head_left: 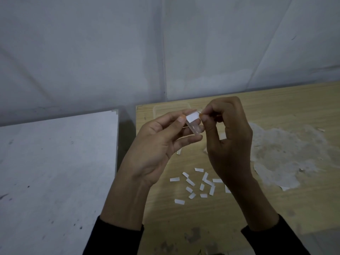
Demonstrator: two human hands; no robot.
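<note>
Fingers (pixel 171 124) of my left hand (pixel 158 144) gripped the vial (pixel 196 128) above the worktop's (pixel 276 107) far left corner, steadying it, I judged, so my right hand (pixel 228 137) could pinch its label (pixel 192 117) edge.

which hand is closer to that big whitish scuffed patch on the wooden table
Right. The right hand sits just left of the patch, pinching the label on the clear vial; the left hand grips that vial farther left, away from it.
</note>
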